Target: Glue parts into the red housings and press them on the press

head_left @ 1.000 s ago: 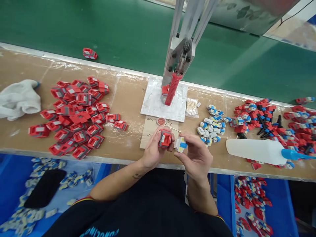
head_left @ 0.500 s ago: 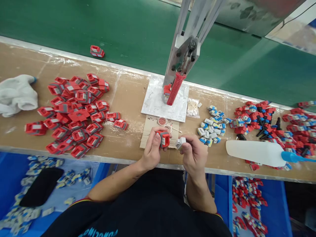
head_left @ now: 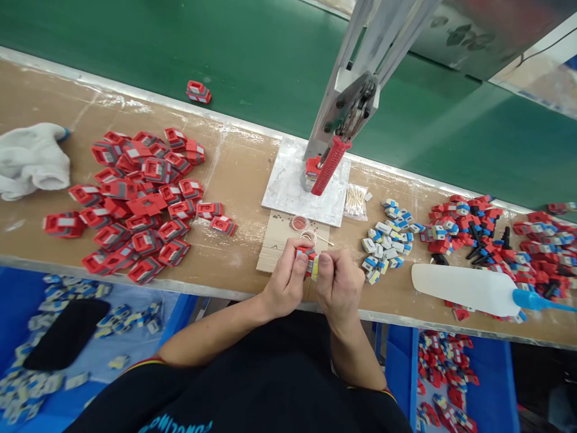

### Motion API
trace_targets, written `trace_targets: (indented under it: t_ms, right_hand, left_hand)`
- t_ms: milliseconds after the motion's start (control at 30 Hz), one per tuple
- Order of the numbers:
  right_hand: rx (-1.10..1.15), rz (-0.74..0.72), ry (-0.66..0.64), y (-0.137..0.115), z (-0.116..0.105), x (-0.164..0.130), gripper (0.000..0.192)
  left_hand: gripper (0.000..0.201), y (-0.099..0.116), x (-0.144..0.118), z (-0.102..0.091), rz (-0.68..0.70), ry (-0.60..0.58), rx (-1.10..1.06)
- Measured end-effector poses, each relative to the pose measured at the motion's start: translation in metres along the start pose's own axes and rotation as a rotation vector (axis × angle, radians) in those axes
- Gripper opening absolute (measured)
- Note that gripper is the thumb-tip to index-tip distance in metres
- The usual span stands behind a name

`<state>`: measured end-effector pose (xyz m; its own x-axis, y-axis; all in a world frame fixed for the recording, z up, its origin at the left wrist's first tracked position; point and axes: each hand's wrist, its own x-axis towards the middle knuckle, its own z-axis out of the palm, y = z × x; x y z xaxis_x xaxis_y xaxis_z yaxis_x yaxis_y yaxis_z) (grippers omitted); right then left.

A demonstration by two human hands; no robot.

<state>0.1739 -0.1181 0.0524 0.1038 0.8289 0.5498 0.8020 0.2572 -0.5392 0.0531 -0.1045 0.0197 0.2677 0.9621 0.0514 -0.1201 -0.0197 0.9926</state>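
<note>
My left hand (head_left: 285, 282) holds a small red housing (head_left: 305, 254) over the bench's front edge. My right hand (head_left: 337, 284) presses a small white, blue and yellow insert (head_left: 314, 267) against that housing, so both hands meet. A pile of red housings (head_left: 135, 198) lies to the left on the wooden bench (head_left: 234, 174). To the right sits a heap of the small inserts (head_left: 386, 237). Just beyond my hands stand two tiny cups (head_left: 299, 223) on a piece of cardboard (head_left: 276, 237).
A hand press with a red handle (head_left: 331, 163) stands on a white plate (head_left: 293, 186) behind the cardboard. Assembled red parts (head_left: 491, 231) lie right, with a white squeeze bottle (head_left: 469, 288). A white glove (head_left: 31, 159) lies left. Green conveyor (head_left: 225, 60) carries one red part (head_left: 199, 92). Blue bins below.
My right hand moved left and brought the insert against the red housing in my left hand. The hands, apart a second ago, now touch. The camera has shifted a little.
</note>
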Motion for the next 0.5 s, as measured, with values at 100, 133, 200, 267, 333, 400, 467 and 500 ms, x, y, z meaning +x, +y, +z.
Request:
trace_targets:
  t_ms: [100,133,200,267,333,400,467,500]
  right_hand:
    - [-0.061,-0.082,0.021,0.003,0.002,-0.001,0.033]
    - [-0.058,-0.084,0.025,0.004,0.003,-0.002,0.033]
    - [-0.06,-0.08,0.032,0.005,0.006,-0.006,0.034]
    - [-0.072,-0.082,0.022,0.005,0.009,-0.009,0.037]
    - [-0.055,-0.104,-0.041,0.008,0.01,-0.009,0.04]
    - [0.02,-0.111,-0.136,0.015,0.01,-0.001,0.044]
    - [0.148,-0.059,-0.163,0.03,0.008,0.017,0.048]
    - [0.222,-0.019,-0.153,0.039,0.008,0.029,0.048]
  left_hand:
    - [0.044,0.006,-0.003,0.0,-0.055,0.0,0.019]
    - [0.045,0.008,-0.003,0.0,-0.063,0.004,0.025]
    - [0.047,0.01,-0.002,-0.002,-0.079,-0.006,0.028]
    - [0.049,0.01,0.001,-0.006,-0.125,-0.059,-0.015]
    - [0.058,0.008,0.005,-0.012,-0.214,-0.136,-0.109]
    - [0.067,0.004,0.009,-0.019,-0.313,-0.155,-0.231]
    - [0.064,0.003,0.013,-0.029,-0.381,-0.072,-0.368]
    - [0.062,0.003,0.014,-0.035,-0.394,-0.013,-0.44]
